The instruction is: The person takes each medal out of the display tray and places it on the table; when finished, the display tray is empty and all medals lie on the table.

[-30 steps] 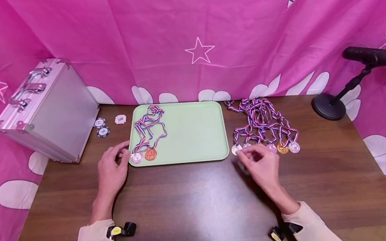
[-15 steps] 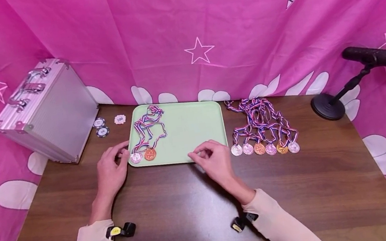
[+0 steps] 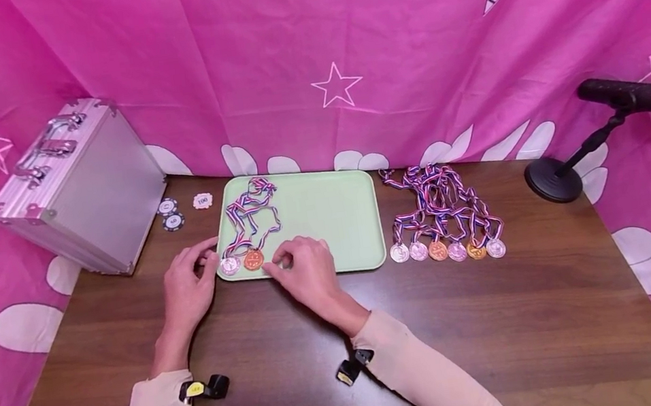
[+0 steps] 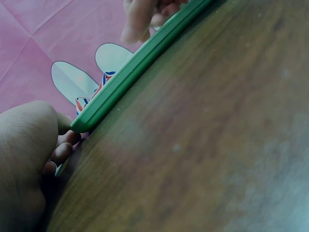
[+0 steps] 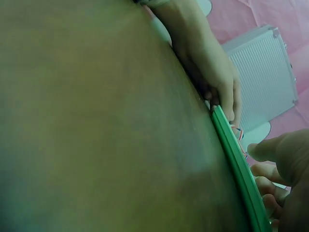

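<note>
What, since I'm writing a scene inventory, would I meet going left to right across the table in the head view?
Silver case, two dark-edged chips, chip marked 100, green tray, row of six medals, microphone on a stand.

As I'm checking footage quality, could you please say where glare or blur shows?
Head: pale glare on the wooden table; left wrist: dim, with a bluish-white sheen at lower right; right wrist: dim, wood grain blurred, edge of the green tray crisper.

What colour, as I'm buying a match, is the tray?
The tray is pale green, clearest in the head view.
</note>
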The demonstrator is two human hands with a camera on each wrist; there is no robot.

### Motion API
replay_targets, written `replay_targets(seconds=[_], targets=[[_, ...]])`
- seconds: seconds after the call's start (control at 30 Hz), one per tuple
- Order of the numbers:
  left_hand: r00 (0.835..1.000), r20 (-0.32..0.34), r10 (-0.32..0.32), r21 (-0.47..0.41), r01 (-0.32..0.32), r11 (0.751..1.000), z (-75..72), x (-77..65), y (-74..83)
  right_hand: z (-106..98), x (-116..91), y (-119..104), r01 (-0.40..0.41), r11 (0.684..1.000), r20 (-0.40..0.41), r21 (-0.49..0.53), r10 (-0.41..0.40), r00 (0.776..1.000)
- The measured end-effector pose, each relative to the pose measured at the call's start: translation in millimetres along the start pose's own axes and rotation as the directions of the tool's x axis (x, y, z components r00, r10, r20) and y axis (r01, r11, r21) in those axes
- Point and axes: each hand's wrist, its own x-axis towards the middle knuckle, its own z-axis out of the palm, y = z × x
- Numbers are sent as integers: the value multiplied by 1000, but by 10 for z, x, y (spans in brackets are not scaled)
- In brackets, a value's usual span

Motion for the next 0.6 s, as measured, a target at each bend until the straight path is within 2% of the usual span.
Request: replay_targets(seconds=[0.17,0.33,0.43,0.6], targets=[[1000,0,7,-8,-7,1000,34,25,10,61,124,-28,-57,994,5,-89,58,998],[1000,-1,15,-12,-15,1000,51,45,28,104,178,-25,-81,981,-20,-177,79,997],[1000,5,16,-16,-16,1000,47,42,34,117,190,-27,-90,975,-39,-202,84,996],[1000,-2,1,-2,-1,1000,21,9,22,100,168,-20,-93,975,-4,-201,95,996]])
